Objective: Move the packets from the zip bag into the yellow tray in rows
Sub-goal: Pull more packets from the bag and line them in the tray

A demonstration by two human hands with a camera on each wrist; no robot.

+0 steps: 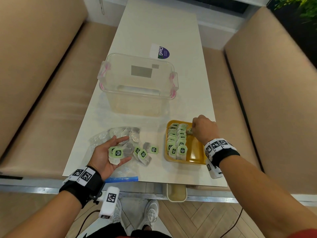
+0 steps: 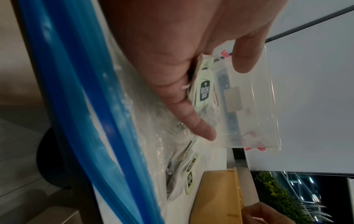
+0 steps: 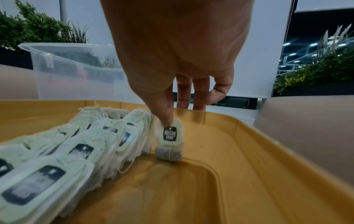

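Note:
My left hand [image 1: 122, 148] lies palm up over the clear zip bag [image 1: 120, 133], fingers straight, with a few green-tagged tea packets [image 1: 117, 153] resting on the palm; the left wrist view shows one packet [image 2: 203, 88] against the thumb. Several loose packets [image 1: 145, 152] lie at the bag's mouth. The yellow tray [image 1: 195, 152] holds two rows of packets [image 1: 176, 140] along its left side. My right hand [image 1: 193, 131] pinches one packet [image 3: 169, 141] upright at the tray's far end, just right of the rows [image 3: 76, 151].
An empty clear plastic box [image 1: 139, 83] with pink latches stands behind the bag and tray. The bag's blue zip strip [image 1: 123, 179] lies at the table's near edge. Beige benches flank the white table [image 1: 154, 31]. The tray's right half [image 3: 239, 166] is bare.

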